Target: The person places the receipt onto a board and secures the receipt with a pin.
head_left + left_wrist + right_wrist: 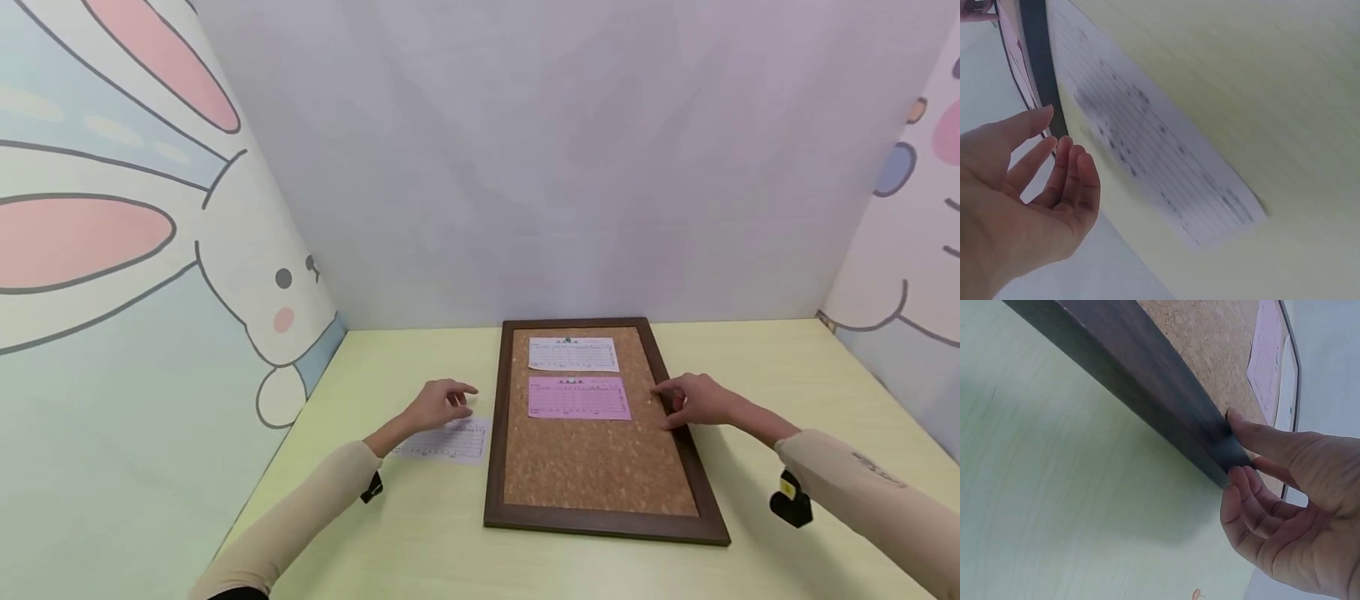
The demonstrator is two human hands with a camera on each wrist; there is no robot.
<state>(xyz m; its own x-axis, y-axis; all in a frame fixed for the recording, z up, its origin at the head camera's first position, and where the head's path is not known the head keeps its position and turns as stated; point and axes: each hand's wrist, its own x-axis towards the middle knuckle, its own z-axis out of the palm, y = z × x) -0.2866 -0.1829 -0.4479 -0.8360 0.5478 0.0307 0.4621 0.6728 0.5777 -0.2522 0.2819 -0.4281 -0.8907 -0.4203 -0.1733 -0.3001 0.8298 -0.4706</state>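
Observation:
A cork board (600,467) with a dark brown frame lies on the table. A white printed sheet (573,354) is on its upper part, with a pink printed sheet (579,400) just below; small pins show at their top edges. My right hand (697,400) grips the board's right frame edge, thumb over the top and fingers along the outer side (1197,450). Left of the board, my left hand (438,404) hovers with loosely bent fingers, holding nothing. Beneath it another white printed sheet (1147,131) lies on the table beside the frame, partly covered by the hand in the head view.
The pale yellow table (600,571) meets a plain light wall (570,167) at the back. Side panels with cartoon drawings, including a rabbit (255,275), stand left and right. A small orange thumbtack (1196,594) lies on the table near the right hand.

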